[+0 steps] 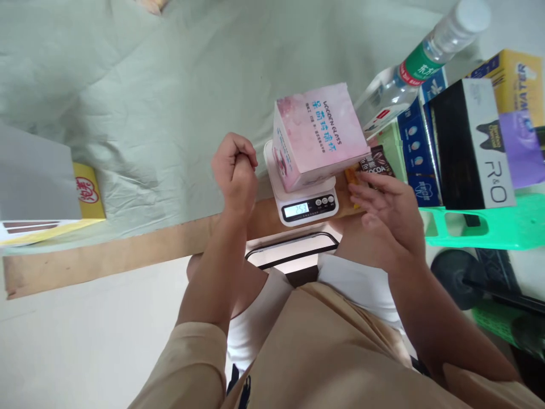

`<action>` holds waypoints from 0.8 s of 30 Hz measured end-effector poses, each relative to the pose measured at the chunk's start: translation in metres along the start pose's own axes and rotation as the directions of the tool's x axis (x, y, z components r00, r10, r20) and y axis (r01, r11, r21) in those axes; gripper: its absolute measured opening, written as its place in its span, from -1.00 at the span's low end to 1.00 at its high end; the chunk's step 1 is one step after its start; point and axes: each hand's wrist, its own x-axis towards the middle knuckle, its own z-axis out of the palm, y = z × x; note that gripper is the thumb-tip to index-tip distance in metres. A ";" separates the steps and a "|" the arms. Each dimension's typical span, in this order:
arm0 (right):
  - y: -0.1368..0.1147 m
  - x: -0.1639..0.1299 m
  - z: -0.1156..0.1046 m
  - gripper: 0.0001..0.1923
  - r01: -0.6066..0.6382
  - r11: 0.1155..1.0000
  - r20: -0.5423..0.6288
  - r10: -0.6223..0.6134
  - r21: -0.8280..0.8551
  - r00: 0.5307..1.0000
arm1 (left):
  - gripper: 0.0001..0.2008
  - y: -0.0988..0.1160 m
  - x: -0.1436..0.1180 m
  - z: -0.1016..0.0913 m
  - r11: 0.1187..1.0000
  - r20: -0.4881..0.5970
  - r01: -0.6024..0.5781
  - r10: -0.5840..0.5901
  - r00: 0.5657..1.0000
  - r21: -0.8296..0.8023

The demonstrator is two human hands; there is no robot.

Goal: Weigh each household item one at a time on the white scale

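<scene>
A pink cardboard box [327, 133] printed "WOODEN GLASS" stands on a white digital kitchen scale [279, 190]. The scale's lit display appears to read 253. My left hand [236, 170] is curled into a fist just left of the scale, apart from the box, and nothing shows in it. To the right of the scale, my right hand [389, 213] is open with its fingers stretched out. Its fingertips are close to an orange-yellow packet [352, 182] and a dark packet marked "COCOA" [374, 162]; I cannot tell if they touch.
A clear bottle with a green label [419, 65] stands behind the box on the right. Beyond it are a blue box [419, 153], a black and white R&O box [487, 147] and a green plastic stool [511, 227]. A grey and yellow carton [38, 176] stands at far left.
</scene>
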 end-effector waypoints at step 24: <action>-0.113 0.107 0.069 -0.09 -0.060 0.800 0.106 0.152 -0.597 0.983 | -0.72 0.008 0.002 -0.015 0.992 -0.025 0.127 -0.127 0.992 -0.012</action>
